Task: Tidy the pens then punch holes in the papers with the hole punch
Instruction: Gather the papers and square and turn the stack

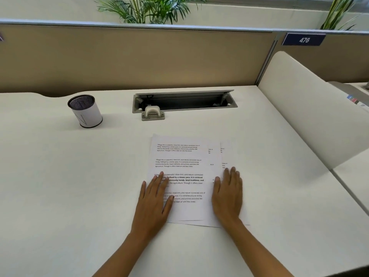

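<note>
A loose stack of printed white papers (185,162) lies on the white desk (69,186) in front of me, its sheets slightly fanned to the right. My left hand (154,198) lies flat with straight fingers on the stack's left edge. My right hand (227,192) lies flat on its right edge. A small beige hole punch (152,113) stands beyond the papers, by the cable tray. A mesh pen holder (85,111) with a white paper wrap stands at the back left; I see no pens in view.
An open grey cable tray (184,101) is set into the desk behind the hole punch. A tan partition wall (139,58) closes the back. A white rounded divider (311,108) borders the desk on the right.
</note>
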The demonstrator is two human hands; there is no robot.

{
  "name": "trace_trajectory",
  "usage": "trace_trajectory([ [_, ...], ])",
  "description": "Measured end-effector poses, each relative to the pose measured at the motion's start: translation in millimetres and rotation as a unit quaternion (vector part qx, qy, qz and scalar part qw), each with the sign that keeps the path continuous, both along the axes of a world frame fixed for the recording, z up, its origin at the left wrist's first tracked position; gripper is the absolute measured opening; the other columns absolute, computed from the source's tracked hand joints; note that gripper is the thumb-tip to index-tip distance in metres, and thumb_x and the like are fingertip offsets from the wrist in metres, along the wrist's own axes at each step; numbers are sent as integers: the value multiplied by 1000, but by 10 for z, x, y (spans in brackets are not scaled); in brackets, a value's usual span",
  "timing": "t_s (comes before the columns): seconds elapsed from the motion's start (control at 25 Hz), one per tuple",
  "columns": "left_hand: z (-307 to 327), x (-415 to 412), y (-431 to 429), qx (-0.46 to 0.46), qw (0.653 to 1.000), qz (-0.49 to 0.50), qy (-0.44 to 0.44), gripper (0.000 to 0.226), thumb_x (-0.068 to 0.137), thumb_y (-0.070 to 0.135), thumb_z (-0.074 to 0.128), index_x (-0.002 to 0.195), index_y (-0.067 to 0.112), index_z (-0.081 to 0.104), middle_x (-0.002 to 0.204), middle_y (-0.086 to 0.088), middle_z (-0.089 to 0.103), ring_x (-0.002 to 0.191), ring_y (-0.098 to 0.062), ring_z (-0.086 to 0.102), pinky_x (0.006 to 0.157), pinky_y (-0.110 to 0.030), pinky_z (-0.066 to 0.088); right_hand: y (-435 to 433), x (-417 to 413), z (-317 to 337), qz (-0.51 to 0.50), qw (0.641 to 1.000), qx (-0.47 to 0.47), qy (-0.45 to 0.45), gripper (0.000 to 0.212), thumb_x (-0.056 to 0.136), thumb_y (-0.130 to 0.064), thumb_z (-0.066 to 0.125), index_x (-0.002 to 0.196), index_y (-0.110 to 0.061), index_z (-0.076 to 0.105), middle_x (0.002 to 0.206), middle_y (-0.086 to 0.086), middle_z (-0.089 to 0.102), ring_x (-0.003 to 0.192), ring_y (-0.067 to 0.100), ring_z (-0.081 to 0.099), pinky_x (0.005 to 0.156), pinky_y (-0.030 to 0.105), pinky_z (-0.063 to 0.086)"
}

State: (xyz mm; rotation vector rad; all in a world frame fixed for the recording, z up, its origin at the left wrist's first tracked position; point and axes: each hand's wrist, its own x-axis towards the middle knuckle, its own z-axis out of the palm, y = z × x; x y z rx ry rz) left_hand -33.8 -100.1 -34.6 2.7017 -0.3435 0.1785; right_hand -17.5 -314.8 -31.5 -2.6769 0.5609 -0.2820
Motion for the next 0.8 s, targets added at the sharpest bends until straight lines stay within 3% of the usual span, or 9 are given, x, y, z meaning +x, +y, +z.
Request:
trace_trajectory([
  [0.12,32,-49,-3,-28,1000,0,-4,58,94,44,24,145,19,35,155,6,25,144,-13,25,119,-39,10,172,-30,45,27,997,65,-17,51,103,-29,33,148,-5,30,159,9,20,149,21,12,122,32,5],
  [0.2,50,-80,21,-52,999,13,-11,56,95,42,24,143,18,37,154,7,27,143,-12,26,120,-41,12,172,-53,103,-15,991,125,-51,50,101,-26,39,145,-3,35,156,11,28,147,23,18,122,35,12],
  [0.28,55,-110,77,-54,996,65,-26,55,95,39,23,141,16,42,153,4,32,143,-16,28,119,-44,13,123,-78,129,-90,989,105,-54,53,96,-24,49,141,0,39,150,17,36,140,31,27,116,40,23],
  [0.4,50,-150,148,-28,990,140,0,61,93,42,17,144,15,39,154,-2,31,144,-21,26,120,-46,11,129,-93,171,-142,988,61,8,68,87,-32,61,139,3,36,141,21,37,128,38,32,105,44,28],
  [0.52,23,-166,169,6,991,131,22,63,92,44,11,147,21,31,156,0,27,146,-22,20,120,-47,9,264,-30,228,-135,988,42,58,80,81,-46,65,137,3,34,136,20,38,122,37,36,103,43,29],
  [0.64,12,-167,210,23,992,121,26,62,92,44,6,148,27,27,158,3,21,147,-20,14,121,-46,6,478,57,296,-144,983,26,109,79,76,-52,66,128,0,39,130,18,41,116,35,40,100,42,31],
  [0.8,1,-171,216,5,992,121,27,62,93,42,7,149,25,26,158,4,20,147,-19,13,121,-46,6,671,164,373,-144,975,53,161,71,76,-46,68,121,0,40,126,18,46,115,34,44,96,39,35],
])
